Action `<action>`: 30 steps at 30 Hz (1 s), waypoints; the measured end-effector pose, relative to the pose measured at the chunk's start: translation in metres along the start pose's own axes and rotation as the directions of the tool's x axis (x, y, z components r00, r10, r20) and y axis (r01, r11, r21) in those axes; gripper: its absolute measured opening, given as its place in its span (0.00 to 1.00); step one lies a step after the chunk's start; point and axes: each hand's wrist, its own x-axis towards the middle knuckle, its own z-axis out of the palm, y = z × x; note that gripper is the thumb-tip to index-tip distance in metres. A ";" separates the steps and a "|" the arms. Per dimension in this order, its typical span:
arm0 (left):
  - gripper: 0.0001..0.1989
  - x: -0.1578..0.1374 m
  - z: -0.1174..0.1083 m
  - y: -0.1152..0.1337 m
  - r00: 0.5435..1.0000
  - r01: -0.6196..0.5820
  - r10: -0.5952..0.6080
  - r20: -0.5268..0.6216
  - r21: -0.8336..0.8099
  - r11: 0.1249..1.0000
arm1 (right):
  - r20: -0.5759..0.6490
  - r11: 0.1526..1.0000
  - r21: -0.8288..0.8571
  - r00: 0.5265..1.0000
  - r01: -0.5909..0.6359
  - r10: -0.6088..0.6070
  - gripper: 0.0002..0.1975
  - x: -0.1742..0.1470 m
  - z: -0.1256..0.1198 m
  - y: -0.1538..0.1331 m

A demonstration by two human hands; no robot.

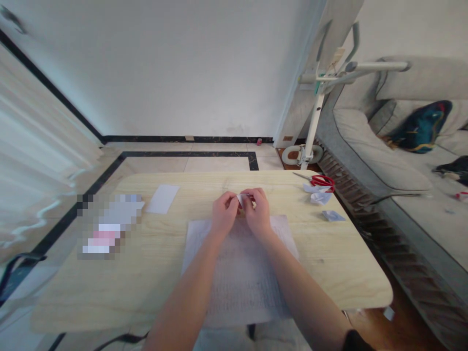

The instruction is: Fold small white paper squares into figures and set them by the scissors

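Over the middle of the table, my left hand (224, 210) and my right hand (257, 208) are close together, both with bent fingers. Between their fingertips they pinch a small piece of white paper (240, 199); its shape is mostly hidden by the fingers. Beneath my wrists and forearms lies a large printed sheet (248, 282), flat on the wood and reaching to the near edge. A blank white sheet of paper (163, 199) rests to the left of my hands.
The pale wooden table (153, 273) has rounded corners. Red-handled scissors (322, 182) lie at its far right, beside crumpled paper (321, 196) and a folded paper piece (333, 216). A blurred-out patch covers something at the left. A grey sofa (387, 170) stands to the right.
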 end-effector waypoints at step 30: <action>0.10 0.000 0.000 0.001 0.999 0.014 -0.012 -0.031 0.045 0.999 | -0.003 1.000 -0.012 1.000 0.023 -0.023 0.08 -0.002 0.000 -0.001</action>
